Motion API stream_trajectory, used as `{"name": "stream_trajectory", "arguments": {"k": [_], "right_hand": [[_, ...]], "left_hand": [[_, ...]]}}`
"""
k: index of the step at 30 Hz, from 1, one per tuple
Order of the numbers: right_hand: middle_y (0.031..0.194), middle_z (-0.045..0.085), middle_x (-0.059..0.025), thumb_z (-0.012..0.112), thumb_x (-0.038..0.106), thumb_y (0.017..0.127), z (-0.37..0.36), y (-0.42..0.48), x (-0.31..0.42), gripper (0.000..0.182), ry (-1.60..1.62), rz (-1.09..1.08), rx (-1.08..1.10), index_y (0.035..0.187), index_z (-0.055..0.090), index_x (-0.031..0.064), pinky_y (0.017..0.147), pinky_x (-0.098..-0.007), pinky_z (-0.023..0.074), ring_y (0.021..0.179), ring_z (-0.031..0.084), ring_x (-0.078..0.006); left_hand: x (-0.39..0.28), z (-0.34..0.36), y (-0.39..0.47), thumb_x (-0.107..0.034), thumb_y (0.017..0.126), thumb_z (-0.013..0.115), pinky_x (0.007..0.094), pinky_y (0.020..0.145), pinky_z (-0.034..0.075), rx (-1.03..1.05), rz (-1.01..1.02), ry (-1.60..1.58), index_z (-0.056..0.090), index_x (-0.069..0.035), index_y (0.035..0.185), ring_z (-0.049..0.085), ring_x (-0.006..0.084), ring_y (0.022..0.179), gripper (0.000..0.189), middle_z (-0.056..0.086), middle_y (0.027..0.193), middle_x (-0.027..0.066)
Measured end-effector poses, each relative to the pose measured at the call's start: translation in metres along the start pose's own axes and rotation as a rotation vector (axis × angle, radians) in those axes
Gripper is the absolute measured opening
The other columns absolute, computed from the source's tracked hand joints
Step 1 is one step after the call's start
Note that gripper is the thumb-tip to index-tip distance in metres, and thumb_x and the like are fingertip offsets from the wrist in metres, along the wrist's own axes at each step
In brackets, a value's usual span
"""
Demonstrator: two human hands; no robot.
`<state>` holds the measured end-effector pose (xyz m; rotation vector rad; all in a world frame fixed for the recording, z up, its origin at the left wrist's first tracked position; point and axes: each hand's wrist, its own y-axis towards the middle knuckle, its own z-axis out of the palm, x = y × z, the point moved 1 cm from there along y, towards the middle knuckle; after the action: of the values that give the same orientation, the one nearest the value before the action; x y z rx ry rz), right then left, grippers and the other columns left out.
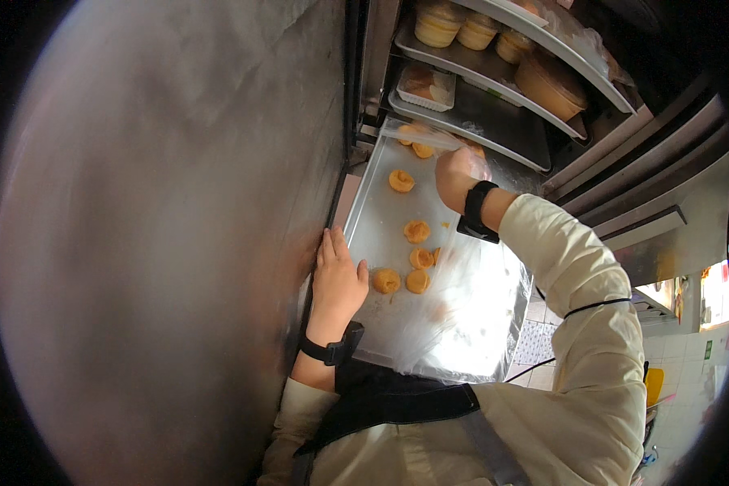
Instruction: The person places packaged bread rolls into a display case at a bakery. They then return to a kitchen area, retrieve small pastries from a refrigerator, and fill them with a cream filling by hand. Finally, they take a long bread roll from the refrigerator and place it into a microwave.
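Observation:
A metal baking tray (376, 228) lies in front of me, its far end below the shelves. Several small golden baked pastries (401, 181) sit on it. Clear plastic film (455, 316) covers its right part and runs along the far edge. My right hand (458, 173) reaches over the far part of the tray among the film; its fingers are partly hidden, so its grip cannot be told. My left hand (338, 279) rests by the tray's left edge, against the door side, fingers extended and the thumb apart, holding nothing.
A large steel door (176, 243) stands close on the left. Beyond the tray, cabinet shelves carry trays (504, 143), lidded tubs (435, 27), a plastic container of food (426, 88) and a large brown bowl (550, 85). Tiled floor (534, 340) shows at the right.

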<state>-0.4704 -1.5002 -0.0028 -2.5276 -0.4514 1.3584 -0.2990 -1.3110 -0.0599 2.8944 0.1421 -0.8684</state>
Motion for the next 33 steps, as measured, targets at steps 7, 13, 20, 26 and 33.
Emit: {"name": "stream_trajectory", "arguments": {"k": [7, 13, 20, 26, 33], "right_hand": [[0.097, 0.071, -0.0062, 0.056, 0.015, 0.084, 0.011, 0.039, -0.013, 0.02, 0.164, -0.12, -0.399, 0.09, 0.075, 0.0137, 0.077, -0.0357, 0.0494, 0.087, 0.066, -0.0259], [0.08, 0.069, -0.0086, 0.056, 0.019, 0.08, 0.003, 0.055, 0.007, 0.019, 0.388, -0.153, -0.646, 0.078, 0.073, 0.0096, 0.076, -0.041, 0.0449, 0.08, 0.065, -0.0267], [0.116, 0.059, -0.0226, 0.058, 0.025, 0.077, 0.006, 0.069, 0.011, 0.037, 0.807, 0.032, -0.64, 0.105, 0.063, 0.0016, 0.093, -0.0396, 0.0457, 0.106, 0.057, -0.0358], [0.126, 0.054, -0.0167, 0.062, 0.017, 0.075, 0.021, 0.078, 0.019, 0.058, 0.811, -0.06, -0.79, 0.13, 0.048, 0.0069, 0.101, -0.0421, 0.0406, 0.121, 0.048, -0.0331], [0.13, 0.053, -0.0127, 0.066, 0.022, 0.074, 0.008, 0.072, 0.01, 0.05, 0.738, -0.073, -0.53, 0.122, 0.057, 0.0121, 0.098, -0.0381, 0.0453, 0.117, 0.054, -0.0266]], "left_hand": [[0.002, -0.002, -0.002, -0.006, 0.085, 0.057, 0.0429, 0.096, 0.044, -0.024, 0.007, 0.046, 0.027, 0.007, 0.139, 0.048, 0.0393, 0.117, 0.063, 0.043, 0.131, 0.0274], [0.028, 0.003, -0.008, 0.009, 0.075, 0.054, 0.0447, 0.075, 0.052, 0.022, 0.033, 0.028, 0.048, 0.008, 0.121, 0.062, 0.0426, 0.082, 0.046, 0.061, 0.094, 0.0282], [0.039, 0.007, -0.014, 0.007, 0.074, 0.056, 0.0441, 0.075, 0.051, 0.176, 0.055, -0.039, 0.05, 0.007, 0.121, 0.062, 0.0397, 0.084, 0.048, 0.061, 0.093, 0.0253], [0.044, 0.013, -0.031, 0.002, 0.078, 0.056, 0.0447, 0.075, 0.05, 0.159, 0.042, -0.06, 0.05, 0.006, 0.121, 0.062, 0.0397, 0.085, 0.044, 0.061, 0.093, 0.0243], [0.046, 0.017, -0.038, -0.002, 0.082, 0.055, 0.0455, 0.076, 0.05, 0.21, 0.044, -0.058, 0.049, 0.006, 0.123, 0.061, 0.0411, 0.086, 0.041, 0.061, 0.094, 0.0248]]}}
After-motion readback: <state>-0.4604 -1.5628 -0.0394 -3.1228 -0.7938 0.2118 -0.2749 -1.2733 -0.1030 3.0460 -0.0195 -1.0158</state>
